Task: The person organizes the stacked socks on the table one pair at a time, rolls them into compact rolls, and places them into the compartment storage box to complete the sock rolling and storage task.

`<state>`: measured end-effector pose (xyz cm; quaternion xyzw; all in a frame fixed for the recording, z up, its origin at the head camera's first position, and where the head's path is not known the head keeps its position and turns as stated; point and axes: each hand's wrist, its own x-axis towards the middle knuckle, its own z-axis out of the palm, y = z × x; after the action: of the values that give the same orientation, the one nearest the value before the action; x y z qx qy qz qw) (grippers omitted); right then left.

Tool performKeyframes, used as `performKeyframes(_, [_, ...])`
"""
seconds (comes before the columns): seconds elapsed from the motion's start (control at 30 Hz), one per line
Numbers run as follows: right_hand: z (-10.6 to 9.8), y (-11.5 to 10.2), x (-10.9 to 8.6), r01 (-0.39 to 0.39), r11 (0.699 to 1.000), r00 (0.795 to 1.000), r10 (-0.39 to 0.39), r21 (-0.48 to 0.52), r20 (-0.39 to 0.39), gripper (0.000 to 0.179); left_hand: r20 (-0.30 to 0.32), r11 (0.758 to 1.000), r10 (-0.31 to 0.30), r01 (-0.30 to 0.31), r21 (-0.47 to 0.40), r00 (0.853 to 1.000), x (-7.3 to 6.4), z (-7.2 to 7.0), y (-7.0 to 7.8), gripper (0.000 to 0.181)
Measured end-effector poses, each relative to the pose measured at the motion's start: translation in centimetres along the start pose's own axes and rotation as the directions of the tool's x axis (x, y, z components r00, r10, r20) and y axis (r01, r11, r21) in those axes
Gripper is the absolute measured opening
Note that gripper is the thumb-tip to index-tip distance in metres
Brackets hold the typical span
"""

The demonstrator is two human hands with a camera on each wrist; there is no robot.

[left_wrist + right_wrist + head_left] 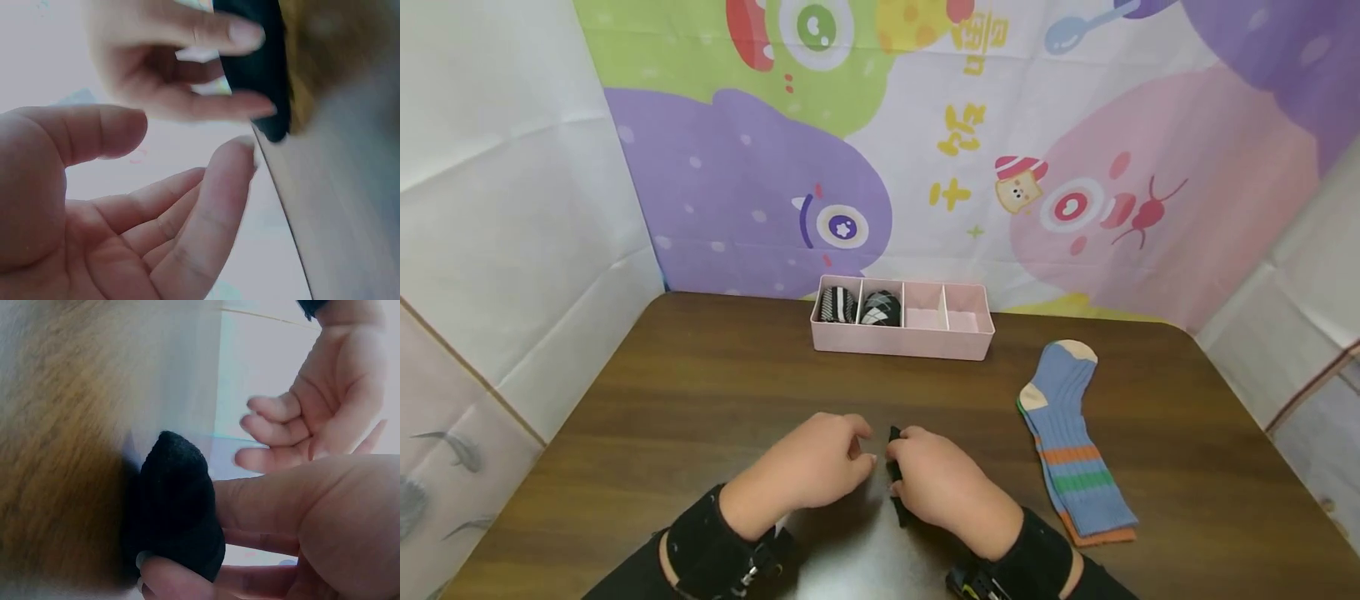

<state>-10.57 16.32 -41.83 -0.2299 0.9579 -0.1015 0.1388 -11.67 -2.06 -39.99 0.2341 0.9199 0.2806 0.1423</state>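
Note:
My right hand (951,487) pinches a folded black sock (895,472) just above the tabletop, thumb on one side and fingers on the other. In the right wrist view the dark sock (178,500) looks like a compact bundle with a narrowed top end. My left hand (812,467) is just left of it, fingers loosely bent and apart from the sock. Seen from the left wrist, nothing lies between the thumb and fingers of that hand (125,219).
A pink box (902,342) with several compartments stands at the table's back edge. Its two left compartments hold a striped rolled sock (838,305) and an argyle one (881,308). Blue socks (1071,450) with orange and green stripes lie flat on the right.

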Motion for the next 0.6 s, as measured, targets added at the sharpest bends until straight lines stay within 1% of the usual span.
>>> performKeyframes(0.1, [0.0, 0.0, 0.1, 0.004, 1.0, 1.0, -0.004, -0.016, 0.008, 0.032, -0.057, 0.999, -0.021, 0.023, 0.041, 0.998, 0.9, -1.0, -0.9, 0.033])
performKeyframes(0.17, [0.1, 0.0, 0.2, 0.007, 0.999, 1.0, -0.007, -0.037, 0.011, 0.031, -0.114, 0.998, -0.001, 0.008, 0.068, 0.993, 2.1, -1.4, -2.0, 0.029])
performKeyframes(0.23, [0.1, -0.1, 0.2, 0.01, 0.998, 1.0, -0.009, -0.057, 0.015, 0.03, -0.18, 0.995, 0.025, -0.007, 0.104, 0.983, 3.5, -1.8, -3.2, 0.024])
performKeyframes(0.27, [0.1, -0.2, 0.2, 0.012, 0.998, 1.0, -0.011, -0.068, 0.014, 0.03, -0.221, 0.992, 0.041, -0.014, 0.125, 0.975, 4.3, -2.0, -3.8, 0.02])
performKeyframes(0.33, [0.1, -0.3, 0.3, 0.015, 0.997, 1.0, -0.013, -0.082, 0.014, 0.03, -0.299, 0.989, 0.064, -0.02, 0.149, 0.952, 5.7, -2.5, -5.0, 0.017])
performKeyframes(0.4, [0.1, -0.3, 0.2, 0.014, 0.996, 1.0, -0.013, -0.085, 0.008, 0.03, -0.37, 0.985, 0.057, 0.008, 0.172, 0.927, 7.1, -3.2, -5.9, 0.016])
performKeyframes(0.53, [0.2, -0.2, 0.2, 0.013, 0.997, 1.0, -0.013, -0.078, -0.005, 0.031, -0.486, 0.98, 0.016, 0.084, 0.182, 0.874, 10.0, -5.3, -7.7, 0.02])
performKeyframes(0.6, [0.3, -0.1, 0.1, 0.01, 0.997, 1.0, -0.01, -0.073, -0.004, 0.031, -0.526, 0.977, -0.016, 0.126, 0.173, 0.85, 11.4, -6.1, -8.4, 0.022])
